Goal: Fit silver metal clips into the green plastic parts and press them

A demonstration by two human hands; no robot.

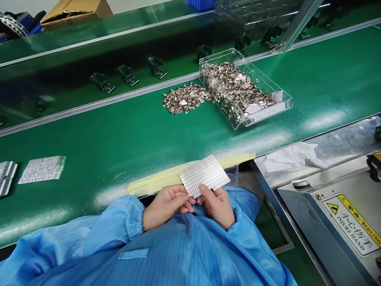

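Note:
A flat sheet of small silver rectangular pieces (205, 174), laid out in tight rows, is held tilted in front of my body at the table's near edge. My left hand (169, 204) is closed on its lower left corner, thumb and fingers pinched there. On the lower edge, my right hand (218, 208) grips with the thumb on top and the other fingers curled underneath, partly hidden. Farther back lies a loose pile of small metal pieces (184, 97). Beside that pile, a clear plastic tray (268, 115) is filled with many similar pieces.
At the left, another silver gridded sheet (43, 169) and a stack of striped strips (6, 178) lie on the green table (98, 143). Yellow tape (157, 176) runs along the near edge. To the right stands a metal machine with a hand-injury warning label (353, 224). Black parts (127, 75) line the back.

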